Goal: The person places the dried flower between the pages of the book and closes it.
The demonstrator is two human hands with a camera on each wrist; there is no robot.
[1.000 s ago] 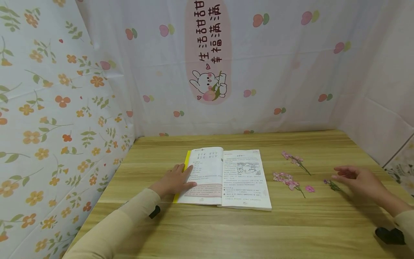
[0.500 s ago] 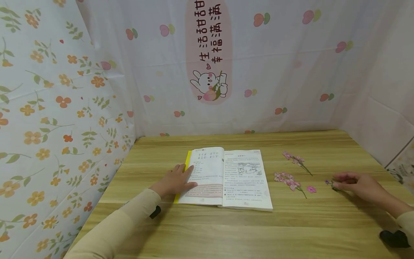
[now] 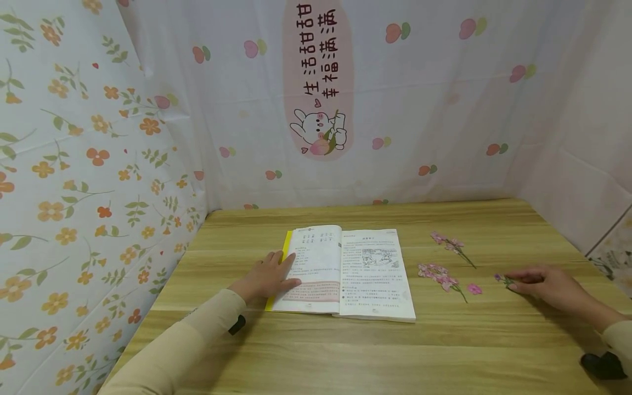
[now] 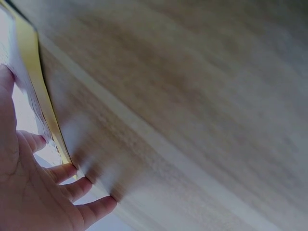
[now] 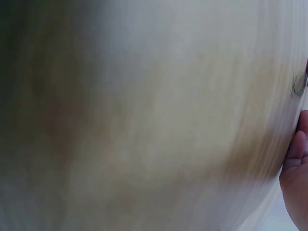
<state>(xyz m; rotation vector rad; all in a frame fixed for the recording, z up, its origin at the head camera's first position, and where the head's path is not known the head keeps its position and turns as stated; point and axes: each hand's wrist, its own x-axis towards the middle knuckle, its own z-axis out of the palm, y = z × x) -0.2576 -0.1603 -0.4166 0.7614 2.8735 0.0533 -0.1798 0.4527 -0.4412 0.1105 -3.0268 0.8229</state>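
An open book [image 3: 375, 299] with printed pages and a yellow cover edge lies on the wooden table. My left hand [image 3: 266, 277] rests on its left page, fingers spread and relaxed. In the left wrist view, fingertips [image 4: 98, 208] of that hand reach past the yellow edge onto the wood. To the right, my right hand [image 3: 548, 285] pinches a small purple flower sprig [image 3: 503, 280] by its green stem, low over the table; its flower head points left. Only part of the right hand [image 5: 298, 159] shows at the edge of the right wrist view.
Two pink flower sprigs, a farther one [image 3: 449, 242] and a nearer one [image 3: 439, 274], lie between book and right hand. Beside them is a loose pink blossom [image 3: 474, 289]. Patterned cloth [image 3: 237, 137] hangs along the back and sides of the table [image 3: 316, 356].
My right hand has come down and slightly left, from hovering beside the purple sprig to pinching its stem. The left hand and the book have stayed in place.
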